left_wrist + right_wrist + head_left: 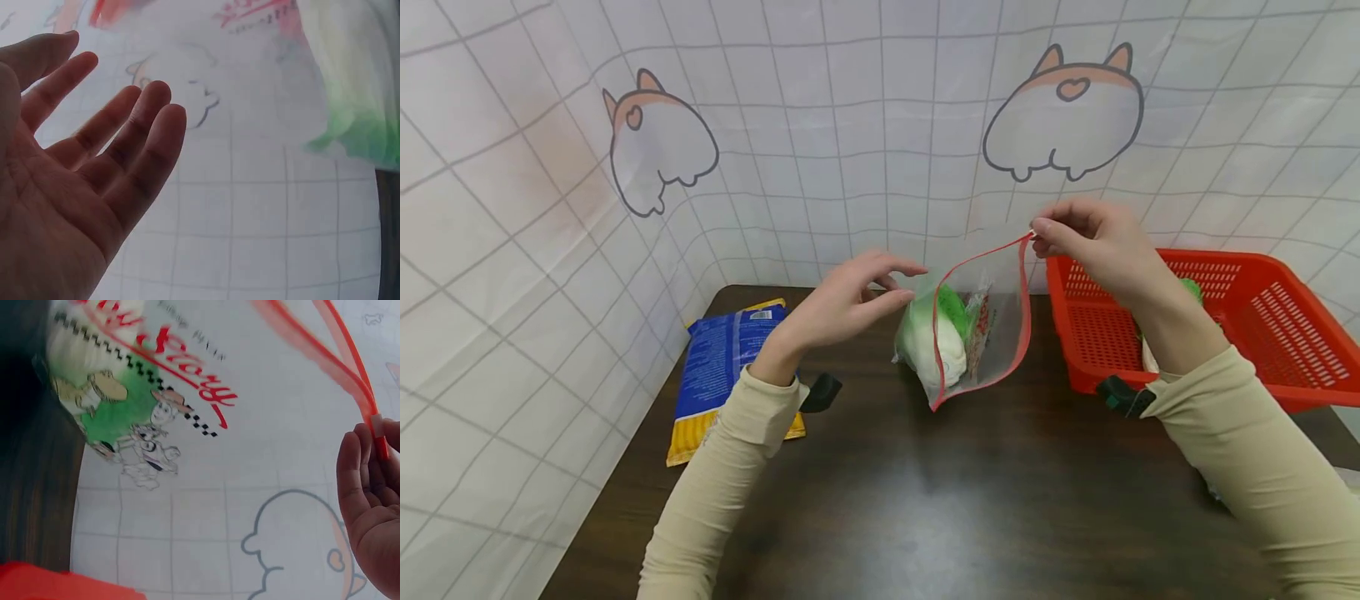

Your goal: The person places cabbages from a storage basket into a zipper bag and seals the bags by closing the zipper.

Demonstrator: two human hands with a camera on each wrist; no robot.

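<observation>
Beige-sleeved, pinching a red-edged clear bag (1003, 342) at its upper corner with the right hand (1093, 250); holding out the left hand (861, 300) just beside it, with fingers and thumb apart. Gaping over a dark table (910, 500) between blue-and-yellow packet (722, 367) and red basket (1292, 333), showing white-and-green vegetable (951, 342) through clear film.
</observation>
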